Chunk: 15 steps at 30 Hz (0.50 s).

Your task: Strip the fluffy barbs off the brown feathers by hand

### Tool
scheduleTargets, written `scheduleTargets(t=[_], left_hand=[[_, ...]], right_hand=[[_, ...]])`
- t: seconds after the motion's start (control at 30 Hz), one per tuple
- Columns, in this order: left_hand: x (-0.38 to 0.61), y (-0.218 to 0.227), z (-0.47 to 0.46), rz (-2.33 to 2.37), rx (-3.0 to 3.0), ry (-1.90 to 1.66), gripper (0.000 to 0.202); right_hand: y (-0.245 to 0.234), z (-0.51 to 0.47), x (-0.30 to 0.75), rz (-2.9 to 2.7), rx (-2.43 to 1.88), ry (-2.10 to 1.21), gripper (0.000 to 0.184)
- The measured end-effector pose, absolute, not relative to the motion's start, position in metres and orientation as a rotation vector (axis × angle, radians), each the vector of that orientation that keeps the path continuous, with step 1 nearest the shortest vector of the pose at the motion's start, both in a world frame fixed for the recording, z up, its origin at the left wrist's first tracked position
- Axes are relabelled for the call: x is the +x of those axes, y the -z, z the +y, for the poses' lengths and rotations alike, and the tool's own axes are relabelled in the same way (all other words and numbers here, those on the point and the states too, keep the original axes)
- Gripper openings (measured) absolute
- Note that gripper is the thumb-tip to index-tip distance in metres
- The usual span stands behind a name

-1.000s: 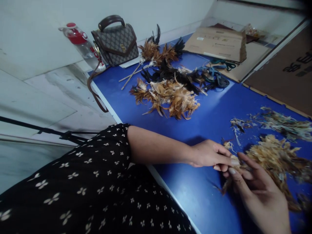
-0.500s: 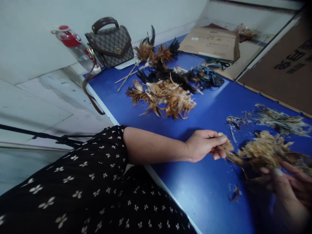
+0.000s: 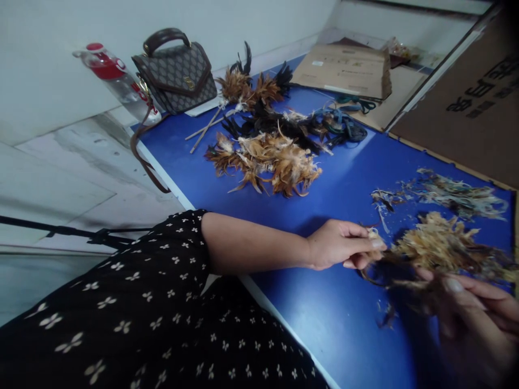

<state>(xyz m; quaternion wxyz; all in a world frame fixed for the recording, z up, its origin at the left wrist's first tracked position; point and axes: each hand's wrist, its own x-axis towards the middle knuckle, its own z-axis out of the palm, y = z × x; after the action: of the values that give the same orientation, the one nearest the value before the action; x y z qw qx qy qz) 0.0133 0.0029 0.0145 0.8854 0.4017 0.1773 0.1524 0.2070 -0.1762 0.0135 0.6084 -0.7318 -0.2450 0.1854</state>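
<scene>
My left hand (image 3: 344, 246) pinches a small tuft of tan feathers (image 3: 375, 249) between thumb and fingers, just above the blue table. At the lower right, my right hand (image 3: 474, 313) is closed on brownish feathers (image 3: 425, 286), blurred by motion. Behind both hands lies a pile of pale tan feathers (image 3: 436, 237). Farther back is a heap of greyish feather scraps (image 3: 466, 197). To the left, a bunch of golden-brown feathers (image 3: 279, 162) lies in front of black feathers (image 3: 267, 121).
A handbag (image 3: 178, 75) and a water bottle (image 3: 121, 81) stand at the table's far left corner. Feather bunches on sticks (image 3: 205, 129) lie beside them. Flattened cardboard (image 3: 340, 70) rests at the back, and a cardboard panel (image 3: 466, 102) stands along the right. Loose bits dot the blue table (image 3: 324, 335).
The view has shifted slightly, moving the background left. My right hand has come nearer to my left hand, with brown feathers now showing between its fingers. My left hand keeps its pinch.
</scene>
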Motion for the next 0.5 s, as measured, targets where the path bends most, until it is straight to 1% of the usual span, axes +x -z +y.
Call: scheduleTargets(t=[0.13, 0.27, 0.4, 0.5], left_hand=[[0.013, -0.009, 0.000, 0.327, 0.857, -0.146, 0.057], [0.012, -0.005, -0.003, 0.300, 0.835, -0.056, 0.058], [0.012, -0.005, 0.000, 0.270, 0.853, 0.022, 0.051], [0.014, -0.001, 0.000, 0.245, 0.858, 0.011, 0.049]], right_hand=[[-0.029, -0.171, 0.172, -0.628, -1.675, -0.540, 0.036], [-0.030, -0.163, 0.148, -0.602, -1.630, -0.629, 0.033], [-0.021, -0.160, 0.143, -0.606, -1.664, -0.580, 0.034], [-0.019, -0.161, 0.144, -0.658, -1.798, -0.488, 0.037]])
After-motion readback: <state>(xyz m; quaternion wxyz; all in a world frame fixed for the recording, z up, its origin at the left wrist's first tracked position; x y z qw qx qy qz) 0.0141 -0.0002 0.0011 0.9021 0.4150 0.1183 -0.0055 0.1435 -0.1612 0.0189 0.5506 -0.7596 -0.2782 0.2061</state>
